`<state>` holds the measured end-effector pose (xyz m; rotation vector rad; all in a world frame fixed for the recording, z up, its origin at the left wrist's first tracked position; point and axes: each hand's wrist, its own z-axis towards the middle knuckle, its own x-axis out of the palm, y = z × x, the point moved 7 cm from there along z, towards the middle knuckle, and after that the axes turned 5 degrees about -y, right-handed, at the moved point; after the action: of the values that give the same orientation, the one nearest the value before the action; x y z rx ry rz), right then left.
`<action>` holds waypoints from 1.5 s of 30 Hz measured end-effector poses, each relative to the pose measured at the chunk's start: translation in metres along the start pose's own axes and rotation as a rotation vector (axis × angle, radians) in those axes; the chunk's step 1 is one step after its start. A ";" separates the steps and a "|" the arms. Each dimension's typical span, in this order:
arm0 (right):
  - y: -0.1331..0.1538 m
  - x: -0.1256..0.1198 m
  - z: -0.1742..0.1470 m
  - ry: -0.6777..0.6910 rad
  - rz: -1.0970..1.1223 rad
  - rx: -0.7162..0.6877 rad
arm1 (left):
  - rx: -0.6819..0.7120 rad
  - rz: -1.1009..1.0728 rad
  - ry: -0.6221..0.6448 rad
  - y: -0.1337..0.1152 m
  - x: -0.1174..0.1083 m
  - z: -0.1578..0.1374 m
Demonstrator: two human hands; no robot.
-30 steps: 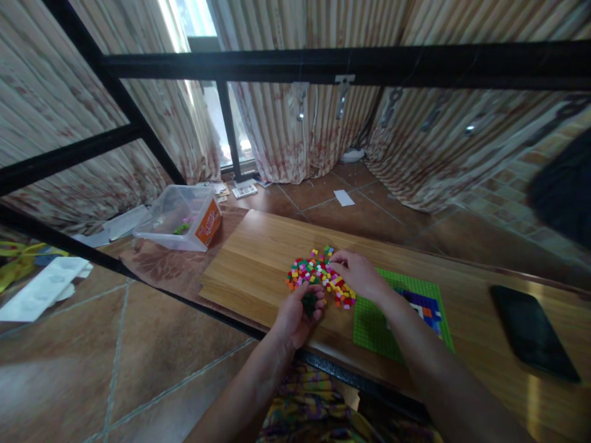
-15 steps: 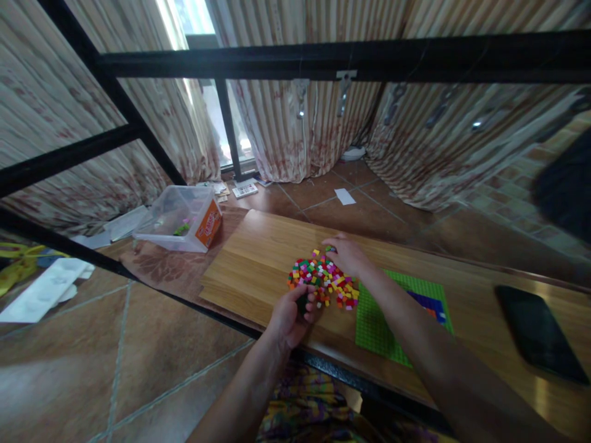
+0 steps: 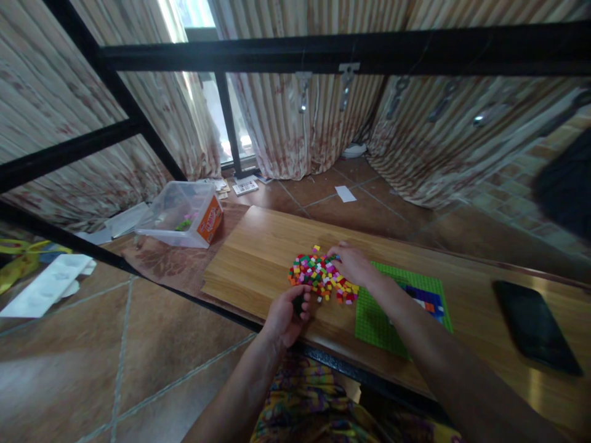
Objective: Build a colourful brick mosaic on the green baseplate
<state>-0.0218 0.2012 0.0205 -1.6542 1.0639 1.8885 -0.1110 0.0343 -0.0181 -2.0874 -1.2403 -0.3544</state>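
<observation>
A heap of small multicoloured toy bricks [image 3: 314, 268] lies on the wooden tabletop. At the heap's near left edge, my left hand [image 3: 285, 315] is curled with its palm turned inward. Something dark shows inside its fingers, too shadowed to name. My right hand [image 3: 354, 264] reaches over the heap's far right side, fingertips bent down among the bricks. Whatever they pinch is too small to tell. Under my right forearm lies a green studded baseplate [image 3: 369, 320], partly covered by the arm. On its right part sits a patch of blue bricks [image 3: 436, 300] with some orange and white ones.
A black phone-like slab [image 3: 535, 326] rests on the table at the right. Beyond the table's left end stands a clear plastic box [image 3: 178, 212] with an orange label and a few pieces inside. A black metal frame [image 3: 277, 56] crosses in front of the curtains.
My right hand has shifted slightly right and nearer over the heap's far side. My left hand stays curled near the table edge. The view has tilted a little.
</observation>
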 end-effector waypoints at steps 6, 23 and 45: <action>0.014 0.001 -0.009 -0.005 -0.002 -0.075 | 0.008 0.019 -0.006 0.002 0.001 -0.005; 0.055 0.007 -0.096 -0.143 1.296 0.331 | 0.096 0.140 0.204 0.023 0.018 -0.018; 0.021 -0.003 -0.121 -0.609 0.801 0.290 | 0.131 0.211 0.014 0.045 0.013 -0.010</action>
<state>0.0417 0.0963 0.0283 -0.4176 1.7366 2.3052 -0.0642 0.0220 -0.0221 -2.0751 -0.9954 -0.1867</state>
